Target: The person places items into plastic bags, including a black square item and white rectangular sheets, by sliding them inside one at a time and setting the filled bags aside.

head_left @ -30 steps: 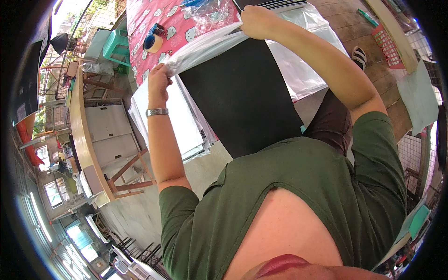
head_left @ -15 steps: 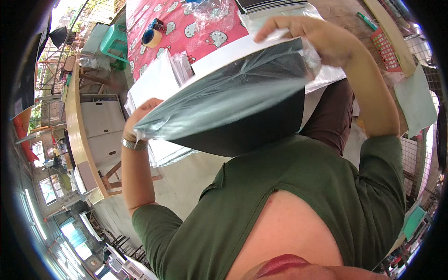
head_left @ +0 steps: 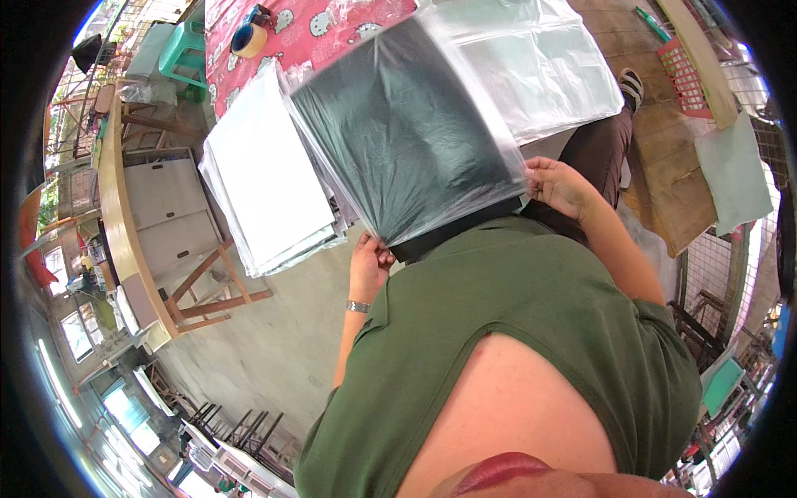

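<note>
A clear plastic bag (head_left: 407, 133) lies around a flat black board (head_left: 455, 227), whose near edge sticks out of the bag by my body. My left hand (head_left: 371, 261) pinches the bag's near left corner. At the near right corner, my right hand (head_left: 558, 189) has its fingers closed on the bag's edge. Left of the board sits a stack of white sheets (head_left: 266, 166), some in clear plastic. Flat clear plastic bags (head_left: 531, 66) are piled to its right.
The table wears a red patterned cover (head_left: 303, 41), with a tape roll (head_left: 247, 40) at its far left. A green stool (head_left: 183, 54) stands beyond the left side. A red basket (head_left: 682, 79) is at the far right, and a wooden bench (head_left: 133, 216) to the left.
Both hands have come down toward my body, drawing the bag over most of the black board. The board now lies flatter and the bag is smoother.
</note>
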A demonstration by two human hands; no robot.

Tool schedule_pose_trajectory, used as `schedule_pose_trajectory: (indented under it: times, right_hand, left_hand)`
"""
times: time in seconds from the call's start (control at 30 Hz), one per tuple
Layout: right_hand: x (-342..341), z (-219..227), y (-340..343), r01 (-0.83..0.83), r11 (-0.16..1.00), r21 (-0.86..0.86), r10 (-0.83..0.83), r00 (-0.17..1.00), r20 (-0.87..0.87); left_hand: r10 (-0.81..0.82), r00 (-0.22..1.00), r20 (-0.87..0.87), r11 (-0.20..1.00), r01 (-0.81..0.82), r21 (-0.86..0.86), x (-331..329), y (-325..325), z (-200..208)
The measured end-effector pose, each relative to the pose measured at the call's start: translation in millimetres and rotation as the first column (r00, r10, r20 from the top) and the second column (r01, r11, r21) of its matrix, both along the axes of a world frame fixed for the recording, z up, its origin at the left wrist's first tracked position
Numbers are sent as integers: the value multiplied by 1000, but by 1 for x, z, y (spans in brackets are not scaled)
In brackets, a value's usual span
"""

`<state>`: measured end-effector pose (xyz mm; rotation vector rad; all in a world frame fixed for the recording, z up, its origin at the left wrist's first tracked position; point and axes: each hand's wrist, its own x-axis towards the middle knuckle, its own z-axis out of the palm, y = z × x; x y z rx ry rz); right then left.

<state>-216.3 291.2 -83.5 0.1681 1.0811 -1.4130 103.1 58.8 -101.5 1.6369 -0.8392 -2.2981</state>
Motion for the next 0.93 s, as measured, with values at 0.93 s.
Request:
schedule_pose_trajectory:
  times: [0.93]
  right_hand:
    - [-52, 3, -78, 45, 916, 399, 349, 403, -846]
  left_hand:
    - [373, 927, 46, 641, -221, -735, 147, -154, 58]
